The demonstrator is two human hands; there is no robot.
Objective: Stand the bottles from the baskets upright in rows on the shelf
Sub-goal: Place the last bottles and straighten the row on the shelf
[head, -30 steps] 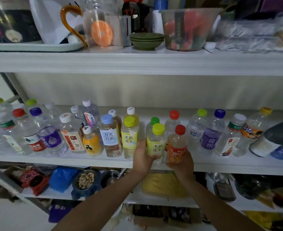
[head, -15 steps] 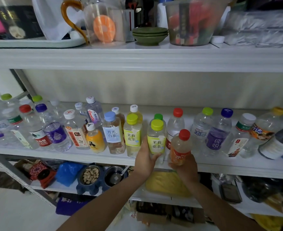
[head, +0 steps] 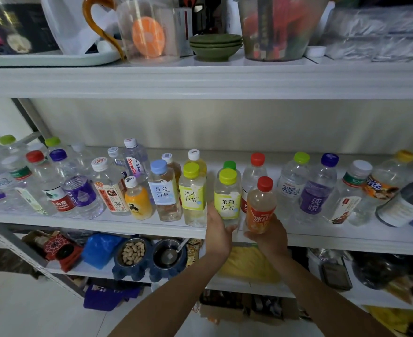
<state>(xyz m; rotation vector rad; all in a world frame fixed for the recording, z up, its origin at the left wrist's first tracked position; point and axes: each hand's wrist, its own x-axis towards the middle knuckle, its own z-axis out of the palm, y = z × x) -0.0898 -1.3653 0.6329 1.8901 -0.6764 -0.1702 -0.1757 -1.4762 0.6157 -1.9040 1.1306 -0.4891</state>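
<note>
together at the shelf edge (head: 127, 231), left grip (head: 219, 231) holds yellow-label bottle (head: 227, 204), right grip (head: 271, 235) orange bottle (head: 260, 211).

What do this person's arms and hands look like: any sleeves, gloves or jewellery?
The left hand and right hand are bare, with no gloves and no rings that I can see. The left forearm and right forearm are uncovered too: no sleeve, watch or bracelet shows down to the picture's bottom edge.

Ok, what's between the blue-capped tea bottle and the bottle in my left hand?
In the head view, one other upright lime-capped yellow-label bottle stands between them in the front row.
</note>
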